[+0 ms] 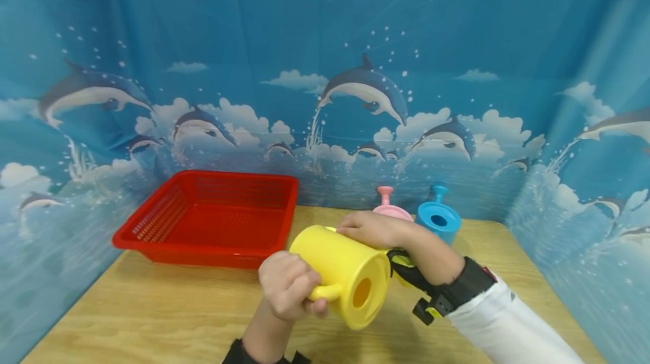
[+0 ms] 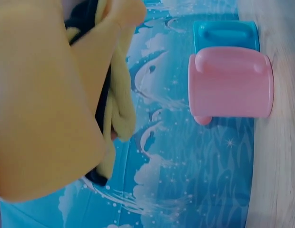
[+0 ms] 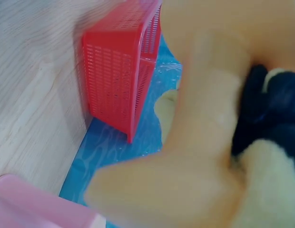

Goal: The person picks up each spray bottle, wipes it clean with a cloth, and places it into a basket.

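A yellow toy watering can [image 1: 332, 257] is held above the table, tipped over, with the round hole in its end facing me. My left hand [image 1: 288, 285] grips its handle, fingers curled round it. Across the can's far side, my right hand [image 1: 378, 228] holds on near the spout [image 3: 200, 109]; its fingertips are hidden in the head view. The can's smooth body [image 2: 38, 118] fills the left of the left wrist view. Behind the right arm stand a pink watering can [image 1: 393, 211] and a blue watering can [image 1: 439, 223], side by side.
A red plastic basket [image 1: 203, 258] with slotted walls stands at the back left of the wooden table [image 1: 167, 313]. A blue curtain [image 1: 254, 25] printed with dolphins hangs behind the table and along both sides.
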Demonstrator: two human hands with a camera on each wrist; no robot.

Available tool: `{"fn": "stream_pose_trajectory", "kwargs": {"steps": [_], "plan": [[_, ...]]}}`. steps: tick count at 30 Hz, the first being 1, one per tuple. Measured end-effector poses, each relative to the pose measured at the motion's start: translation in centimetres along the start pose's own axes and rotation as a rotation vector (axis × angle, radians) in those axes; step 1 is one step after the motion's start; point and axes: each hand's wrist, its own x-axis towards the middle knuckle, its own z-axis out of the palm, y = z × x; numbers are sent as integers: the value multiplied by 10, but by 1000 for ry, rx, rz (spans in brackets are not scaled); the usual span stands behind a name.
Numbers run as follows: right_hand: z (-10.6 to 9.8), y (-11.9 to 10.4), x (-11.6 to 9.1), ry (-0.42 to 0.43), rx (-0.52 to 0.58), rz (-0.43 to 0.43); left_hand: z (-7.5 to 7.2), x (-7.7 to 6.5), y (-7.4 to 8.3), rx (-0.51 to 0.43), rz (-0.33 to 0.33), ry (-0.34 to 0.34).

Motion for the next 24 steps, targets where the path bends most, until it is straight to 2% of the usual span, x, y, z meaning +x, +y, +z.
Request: {"fn": "stream_pose_trajectory", "kwargs": {"steps": [10,15,18,24], "plan": [[3,10,-15,8,0,-116,-5,-9,-7,-4,-52,1],[2,12,-25,13,-35,-168,-8,-9,-7,-11,-107,3],[0,11,-34,22,-101,-196,-10,-8,-10,-1,-116,8],[-1,10,-54,51,-308,-217,-21,-13,-17,60,-150,-17]]}}
